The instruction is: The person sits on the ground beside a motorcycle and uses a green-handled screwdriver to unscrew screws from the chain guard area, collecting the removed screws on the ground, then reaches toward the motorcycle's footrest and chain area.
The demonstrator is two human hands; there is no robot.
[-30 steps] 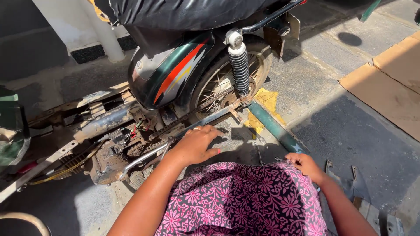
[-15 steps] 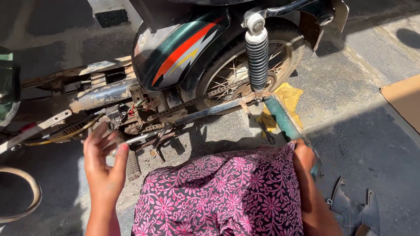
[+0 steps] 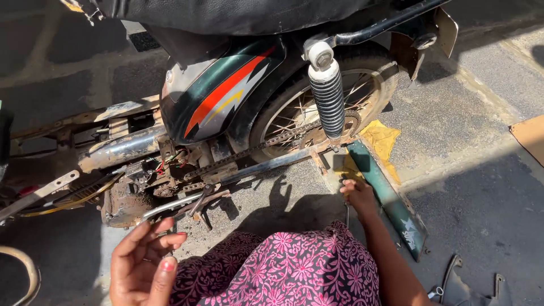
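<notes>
A motorcycle stands in front of me with its side cover off, showing its rear wheel [image 3: 362, 96], shock absorber [image 3: 328, 99], chain [image 3: 255, 148] and greasy engine [image 3: 127, 198]. My left hand [image 3: 144, 263] is raised near the lower left, fingers apart, holding nothing, a little short of the chrome footrest bar [image 3: 170, 205]. My right hand [image 3: 358, 195] rests low by the ground beside a long green panel [image 3: 394, 207], fingers curled around what looks like a thin metal tool [image 3: 347, 214]. My lap in pink floral cloth [image 3: 294, 266] fills the bottom centre.
A yellow cloth [image 3: 381, 141] lies under the wheel. Cardboard [image 3: 530, 136] lies at the right edge. Bent metal parts [image 3: 462, 283] sit at the lower right. A curved rim [image 3: 25, 277] shows at the lower left. The ground is concrete pavement.
My left hand has pulled back from the engine area toward me and opened. My right hand has come into view by the green panel. The view has shifted slightly.
</notes>
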